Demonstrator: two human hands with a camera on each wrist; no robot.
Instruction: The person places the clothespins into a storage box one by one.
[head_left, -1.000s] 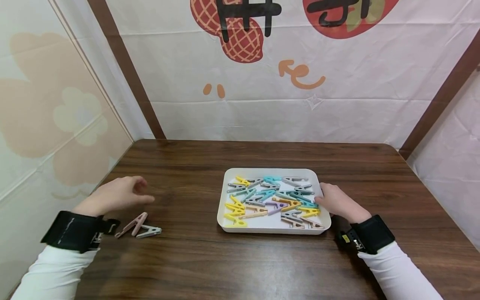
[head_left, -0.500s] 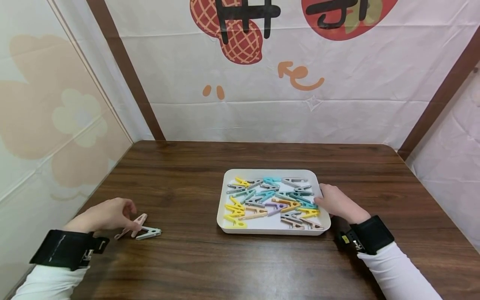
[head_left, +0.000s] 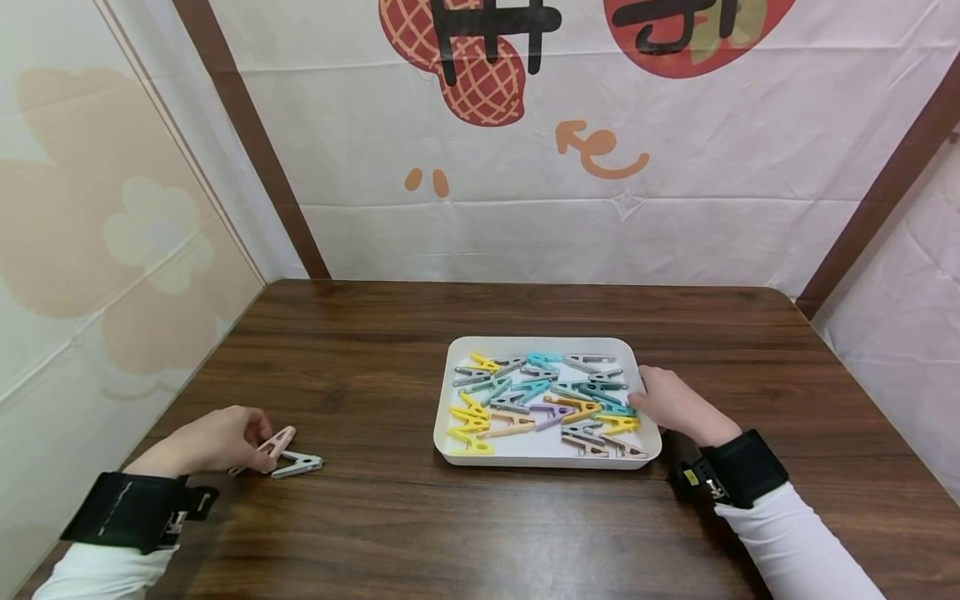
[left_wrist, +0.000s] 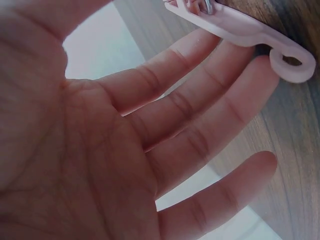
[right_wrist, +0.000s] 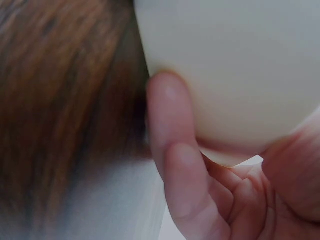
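Note:
At the left of the table my left hand [head_left: 213, 440] pinches a pale pink clothespin [head_left: 281, 439] between thumb and fingers. In the left wrist view the fingertips lie against the side of this clothespin [left_wrist: 240, 31], and the thumb's tip is out of frame. A pale grey-green clothespin [head_left: 298, 465] lies just to its right. My right hand [head_left: 678, 406] grips the right rim of a white tray [head_left: 540, 462]. The right wrist view has the fingers curled against the tray's outer side [right_wrist: 240, 75]. Several yellow, teal, grey, purple, orange and pinkish clothespins [head_left: 534, 388] lie spread inside the tray.
The tray stands on a dark wood-grain table [head_left: 375, 525], right of its middle. A printed white cloth [head_left: 525, 242] hangs behind the table's far edge, with more cloth at both sides. Both wrists wear black straps.
My left hand has come down and slightly left onto the pink clothespin, its thumb and fingers closing on it. The right hand and the tray have stayed in place.

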